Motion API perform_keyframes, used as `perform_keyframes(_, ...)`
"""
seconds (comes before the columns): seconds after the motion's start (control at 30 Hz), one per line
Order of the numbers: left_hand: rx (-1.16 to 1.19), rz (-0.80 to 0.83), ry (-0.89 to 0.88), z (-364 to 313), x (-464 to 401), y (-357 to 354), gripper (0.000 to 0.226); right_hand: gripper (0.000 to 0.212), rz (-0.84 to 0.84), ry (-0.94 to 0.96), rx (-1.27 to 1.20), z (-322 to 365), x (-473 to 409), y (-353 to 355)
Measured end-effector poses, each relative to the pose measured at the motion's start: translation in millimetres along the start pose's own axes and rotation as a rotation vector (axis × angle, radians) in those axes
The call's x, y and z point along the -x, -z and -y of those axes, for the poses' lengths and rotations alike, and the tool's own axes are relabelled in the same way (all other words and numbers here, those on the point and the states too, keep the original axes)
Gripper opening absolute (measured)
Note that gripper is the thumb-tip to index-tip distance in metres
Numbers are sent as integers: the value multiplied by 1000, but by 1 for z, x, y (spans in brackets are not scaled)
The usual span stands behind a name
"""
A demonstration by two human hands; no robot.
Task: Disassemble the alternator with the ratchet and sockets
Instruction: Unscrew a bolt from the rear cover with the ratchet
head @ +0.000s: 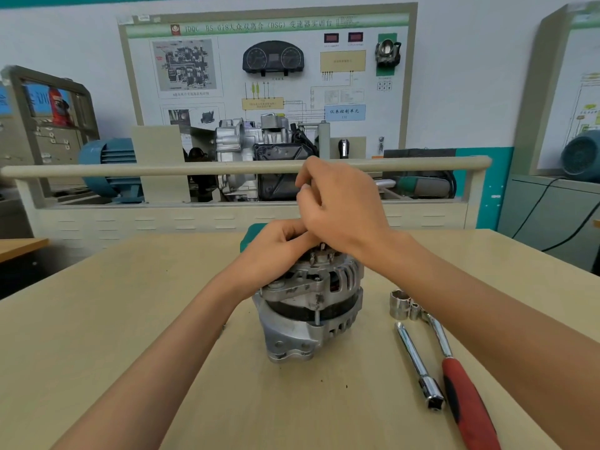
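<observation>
Alternator (310,316) stood upright mid-table (130,319), pulley end down. Your left hand (276,245) rested on its top, fingers curled onto the rear housing. Your right hand (337,203) hovered just above, fingers pinched narrow round something small; what it was, cannot tell. Ratchet (461,381), extension bar (418,368) and 2 sockets (404,305) lay right of the alternator, untouched.
</observation>
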State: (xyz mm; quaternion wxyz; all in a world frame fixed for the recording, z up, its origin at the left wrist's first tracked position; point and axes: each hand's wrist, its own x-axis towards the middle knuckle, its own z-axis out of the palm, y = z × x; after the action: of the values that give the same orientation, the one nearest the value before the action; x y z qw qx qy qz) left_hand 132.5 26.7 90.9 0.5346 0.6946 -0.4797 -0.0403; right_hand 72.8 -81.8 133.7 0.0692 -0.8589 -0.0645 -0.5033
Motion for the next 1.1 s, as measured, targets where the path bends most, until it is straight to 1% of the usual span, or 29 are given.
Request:
perform_keyframes(0.1, 10, 11, -26, -1, 1, -1, 34, 25, -45, -29, -178, -1, -1, -2)
perform_keyframes(0.23, 13, -3, -43, 3, 0, 0, 20, 19, -58, -94, -564, -4, -2, -3)
perform_keyframes(0.3, 16, 0, -30, 4, -1, 0, 23, 20, -47, -148, -777, -5, -5, -2)
perform_keyframes(0.37, 16, 3, -19, 4, -1, 0, 25, 23, -42, -198, -929, -5, -8, -2)
perform_keyframes(0.53, 41, -7, 19, 2, -2, 1, 21, 25, -18, -221, -1071, -7, -12, 2)
perform_keyframes(0.6, 59, -34, 31, 2, -2, 1, 21, 26, -20, -259, -1072, -7, -13, 2)
perform_keyframes(0.7, 55, -85, 11, 4, -2, -1, 20, 24, -9, -277, -925, -6, -6, 1)
perform_keyframes(0.77, 45, -90, -9, 4, 0, -3, 17, 20, 1, -258, -730, -5, 1, 0)
perform_keyframes(0.8, 45, -91, -19, 3, 0, -3, 14, 16, 9, -227, -543, -4, 4, 0)
perform_keyframes(0.83, 36, -95, -29, 2, 1, -3, 22, 14, 25, -190, -281, -1, 6, 0)
perform_keyframes(0.9, -6, -118, -24, 3, 1, -2, 47, 22, 60, -152, 231, 8, 6, -3)
perform_keyframes(0.93, -35, -127, -8, 4, 1, -2, 55, 28, 70, -166, 406, 13, 5, -5)
perform_keyframes(0.97, -57, -129, 7, 5, 1, -2, 59, 31, 77, -181, 504, 19, 3, -7)
perform_keyframes(1.0, -67, -133, 19, 5, 2, -2, 61, 32, 74, -178, 537, 23, 3, -9)
perform_keyframes(1.03, -69, -140, 18, 6, 1, -1, 60, 32, 69, -160, 530, 25, 3, -9)
perform_keyframes(1.1, -58, -158, 8, 7, 2, 0, 54, 30, 39, -110, 422, 24, 8, -7)
